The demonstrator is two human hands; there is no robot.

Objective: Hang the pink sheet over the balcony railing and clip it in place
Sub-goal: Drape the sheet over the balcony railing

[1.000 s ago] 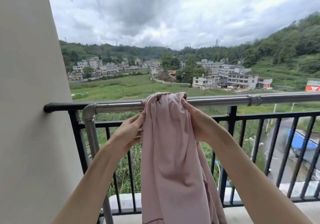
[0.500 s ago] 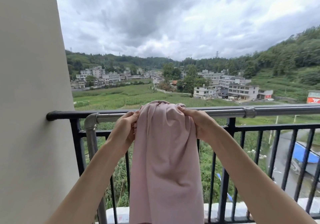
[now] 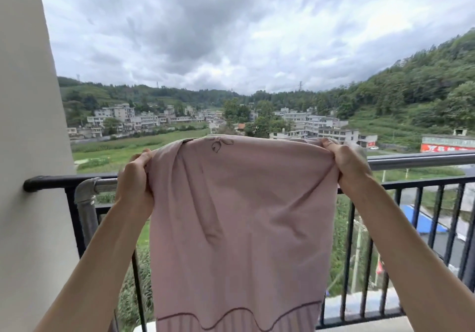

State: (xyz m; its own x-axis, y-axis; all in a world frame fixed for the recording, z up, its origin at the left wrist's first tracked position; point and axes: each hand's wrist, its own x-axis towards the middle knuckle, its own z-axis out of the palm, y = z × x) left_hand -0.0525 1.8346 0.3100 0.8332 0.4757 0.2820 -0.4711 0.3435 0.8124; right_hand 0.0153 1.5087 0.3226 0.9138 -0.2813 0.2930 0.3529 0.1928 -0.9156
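Above the balcony railing (image 3: 421,160), I have the pink sheet (image 3: 239,228) lifted and spread, my left hand (image 3: 136,177) and right hand (image 3: 345,162) each fisted tight on a top corner. To drape it well, I judge I should keep the top edge taut and level and lower its fold squarely onto the bar. The cloth hangs softly creased, with a small outline motif near the top and a wavy dark line near the bottom.

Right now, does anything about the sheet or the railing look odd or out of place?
Nothing looks damaged. The pink sheet, gripped by the left hand and the right hand, hangs creased at the metal rail. No clip is visible.
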